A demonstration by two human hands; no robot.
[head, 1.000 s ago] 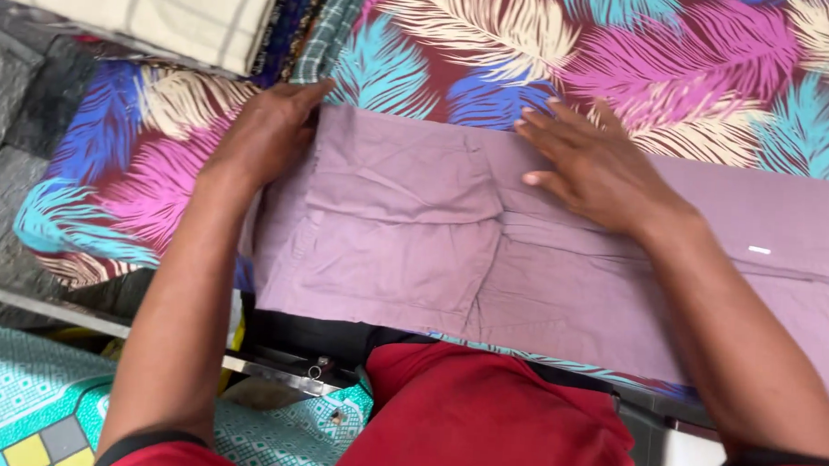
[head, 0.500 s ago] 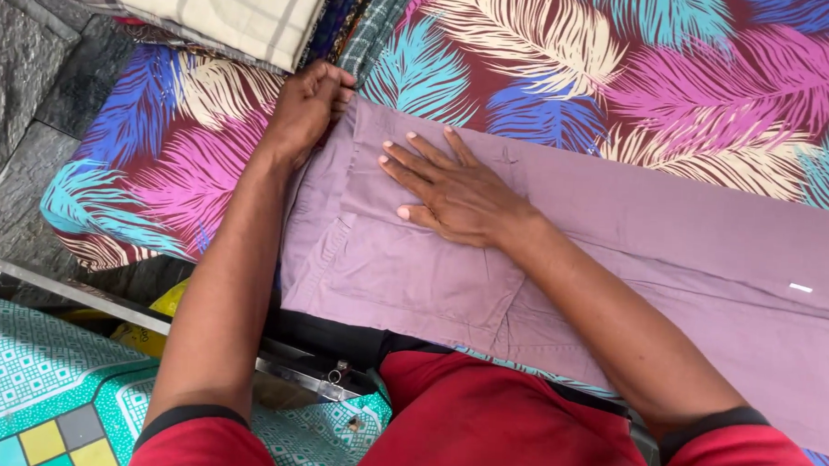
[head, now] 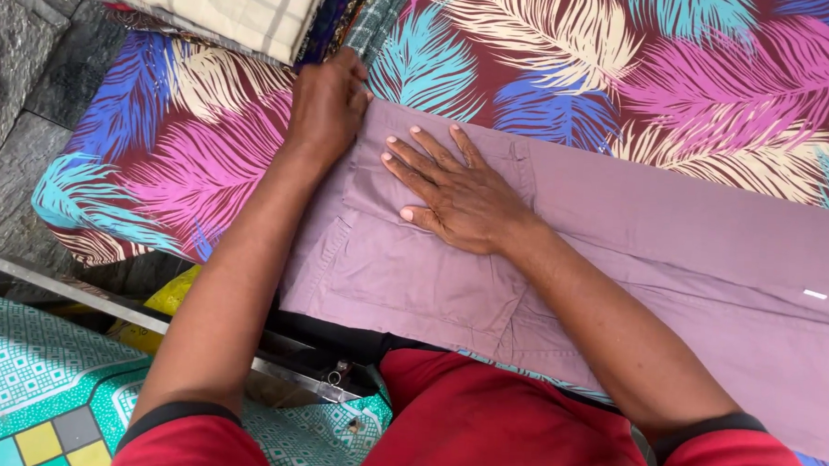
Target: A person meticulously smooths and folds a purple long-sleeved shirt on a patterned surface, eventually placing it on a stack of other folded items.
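A pair of mauve trousers (head: 671, 260) lies flat across a table covered with a feather-print cloth (head: 187, 161). My left hand (head: 329, 101) grips the waistband end of the trousers at their top left corner, fingers curled over the edge. My right hand (head: 448, 188) lies flat, fingers spread, on the fabric just right of the left hand, near a pocket seam. A small white tag (head: 815, 294) shows on the trouser leg at the right.
A stack of folded cloths, cream plaid on top (head: 229, 6), sits at the table's far left corner. A metal frame (head: 109, 305) and a yellow object (head: 169, 298) lie below the table's near edge. Teal patterned fabric (head: 42, 385) lies at lower left, grey stone floor (head: 17, 54) at left.
My right hand slid left along the trousers, from the middle to just beside my left hand. The left hand stayed at the waistband corner. The view shifted slightly.
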